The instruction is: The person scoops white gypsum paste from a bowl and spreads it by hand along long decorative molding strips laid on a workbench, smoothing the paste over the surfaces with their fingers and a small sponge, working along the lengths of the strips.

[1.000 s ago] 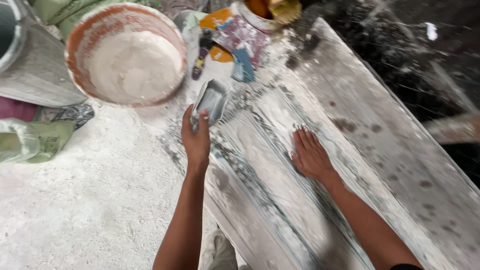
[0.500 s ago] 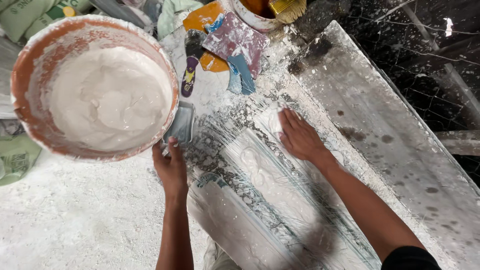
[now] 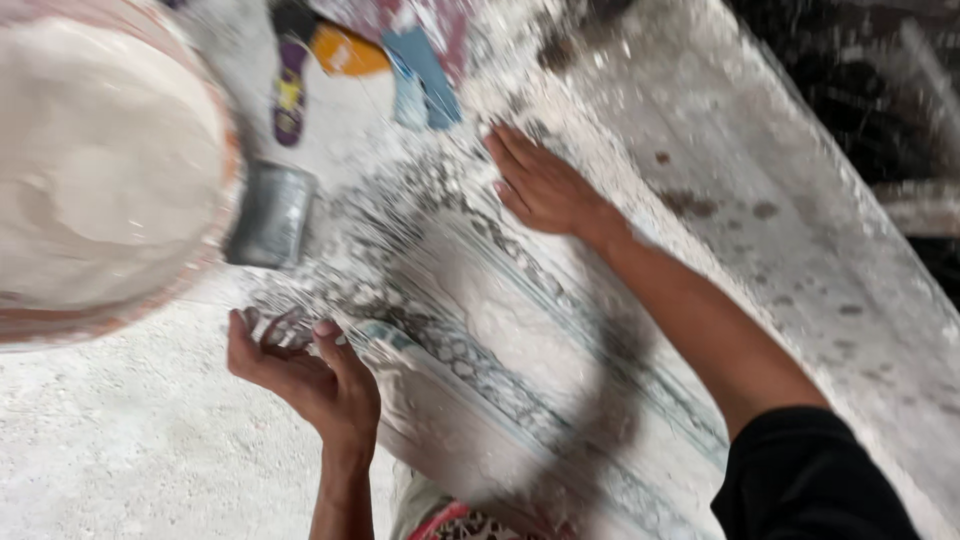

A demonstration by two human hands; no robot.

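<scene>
My right hand (image 3: 545, 185) lies flat, fingers spread, on the far end of a long ornamented mould (image 3: 480, 340) smeared with white plaster. My left hand (image 3: 310, 380) hovers palm up at the mould's near left edge, fingers loosely curled, with nothing seen in it. A small grey metal scraper (image 3: 270, 215) lies just beyond that hand, beside a large orange-rimmed bowl (image 3: 215, 255) full of white plaster. The view is blurred.
Past the mould lie a purple-handled tool (image 3: 290, 95), an orange piece (image 3: 350, 50) and a blue piece (image 3: 425, 80). A wide plaster-stained board (image 3: 800, 230) runs along the right. The floor at the left (image 3: 120, 440) is white with dust.
My left hand has let go of the metal scraper, drawn back and turned palm up. My right hand slid towards the mould's far end. The view has moved closer to the bowl.
</scene>
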